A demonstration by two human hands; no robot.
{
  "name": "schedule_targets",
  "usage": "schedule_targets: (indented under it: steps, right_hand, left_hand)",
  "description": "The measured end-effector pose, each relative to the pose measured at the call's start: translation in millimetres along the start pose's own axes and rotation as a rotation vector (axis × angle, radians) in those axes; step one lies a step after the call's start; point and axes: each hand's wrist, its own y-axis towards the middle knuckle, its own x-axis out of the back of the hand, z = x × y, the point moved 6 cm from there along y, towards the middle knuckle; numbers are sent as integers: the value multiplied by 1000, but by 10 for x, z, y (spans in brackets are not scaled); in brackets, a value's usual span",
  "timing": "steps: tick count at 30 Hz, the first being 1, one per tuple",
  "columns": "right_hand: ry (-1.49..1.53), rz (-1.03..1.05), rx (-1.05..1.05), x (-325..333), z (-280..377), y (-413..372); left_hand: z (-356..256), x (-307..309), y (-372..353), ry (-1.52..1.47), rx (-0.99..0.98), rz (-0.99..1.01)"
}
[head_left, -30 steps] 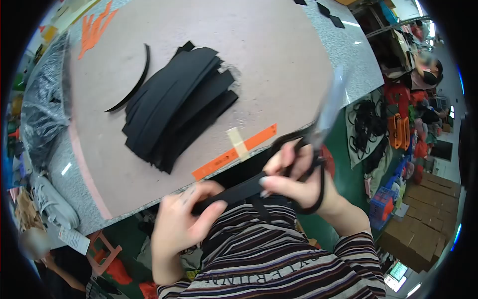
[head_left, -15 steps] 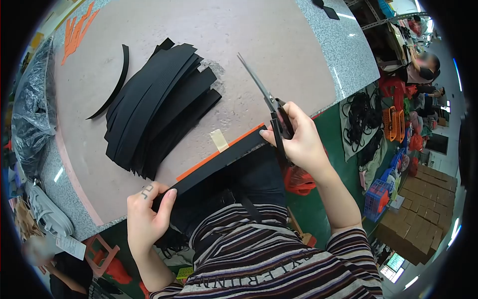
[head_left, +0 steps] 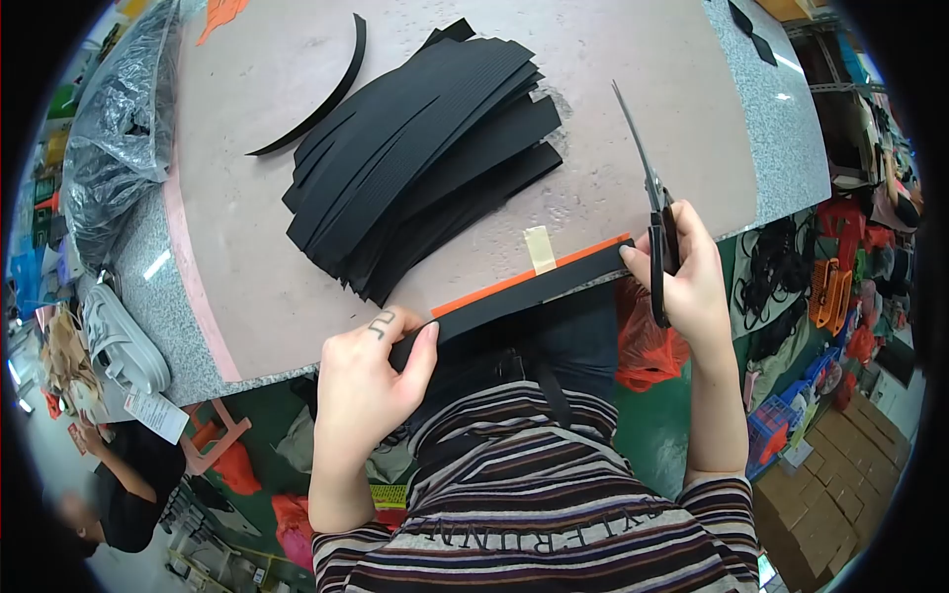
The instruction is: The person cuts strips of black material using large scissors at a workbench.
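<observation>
A black elastic-looking strip stretches along the table's front edge, beside an orange strip. My left hand pinches the strip's left end between thumb and finger. At its right end, my right hand holds black-handled scissors, blades pointing away from me, while its thumb presses on the strip's end. A piece of beige tape lies across the orange strip. Beyond my hands is a thick pile of black strips, with a single curved strip to its left.
The table has a stone-patterned border. A clear plastic bag of dark material and a grey shoe are at its left. An orange basket and cardboard boxes stand right. Another person is at lower left.
The camera view has swung, so the table and pile appear farther right and higher. Both hands keep hold of the strip's ends, and the scissors point more straight away from me.
</observation>
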Motion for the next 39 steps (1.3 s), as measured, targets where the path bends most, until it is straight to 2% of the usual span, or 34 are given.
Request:
schedule_targets:
  steps: [11, 14, 17, 18, 19, 21, 23, 24, 26, 27, 28, 30, 33, 39]
  right_hand:
    - [10, 4, -21, -15, 3, -4]
    - [-22, -3, 82, -1, 17, -1]
    - [211, -56, 87, 62, 379, 4]
    - [197, -122, 246, 114, 657, 51]
    - [139, -164, 258, 176, 880, 79]
    - [169, -159, 332, 194, 1202, 236]
    - [254, 27, 426, 102, 1255, 212]
    - [130, 138, 341, 17, 1152, 113]
    - [-115, 576, 313, -361, 976, -196]
    - [-60, 802, 29, -566, 886, -375]
    - [0, 893, -80, -744, 813, -533]
    - [10, 864, 24, -1005, 765, -574]
    - [77, 829, 88, -1251, 971, -486]
    - [-15, 782, 111, -1413, 1077, -414]
  left_hand:
    - [-4, -17, 60, 8, 71, -33]
    - [31, -39, 47, -3, 73, -19]
    - [-94, 279, -64, -195, -167, -244]
    - [-51, 415, -122, -238, -135, -303]
    - [-65, 559, -100, -233, -167, -415]
    - [-23, 707, 65, -113, -144, -475]
    - [200, 689, 166, -252, -117, -495]
    - [255, 691, 178, -323, -83, -489]
    - [335, 657, 173, -468, -50, -475]
    - [342, 652, 158, -529, -46, -467]
    - [339, 650, 147, -588, -44, -455]
    - [303, 643, 128, -673, -41, -445]
    - [231, 649, 120, -523, -161, -464]
    - [251, 672, 90, -635, -88, -436]
